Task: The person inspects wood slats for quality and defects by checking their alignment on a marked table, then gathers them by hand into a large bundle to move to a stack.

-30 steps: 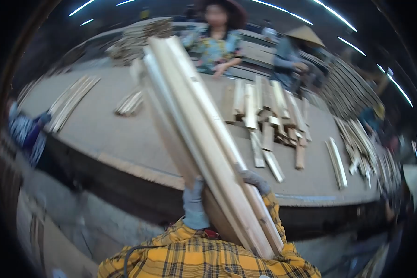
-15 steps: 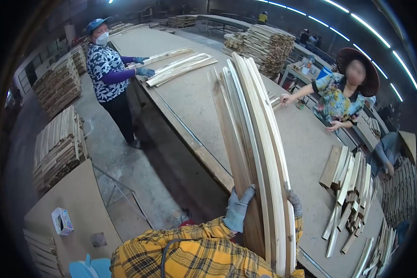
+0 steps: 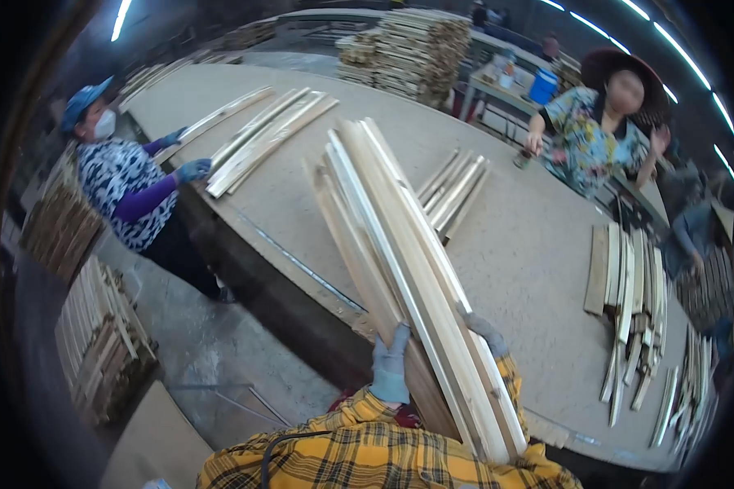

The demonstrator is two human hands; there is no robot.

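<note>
The left hand [image 3: 390, 368] and right hand [image 3: 485, 330], both grey-gloved, are clamping a bundle of long pale wooden slats [image 3: 400, 261]. The bundle is leaning tilted over the broad grey worktop [image 3: 514, 244].

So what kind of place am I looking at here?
Most likely a wood-processing workshop. Both gloved hands, left and right, hold a bundle of long wooden strips over a big worktable. More strips lie sorted on it, and stacked timber stands behind.

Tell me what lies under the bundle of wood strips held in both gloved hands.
Under the bundle of wood strips lies the big table; left hand and right hand support it. The surface directly beneath is covered.
</note>
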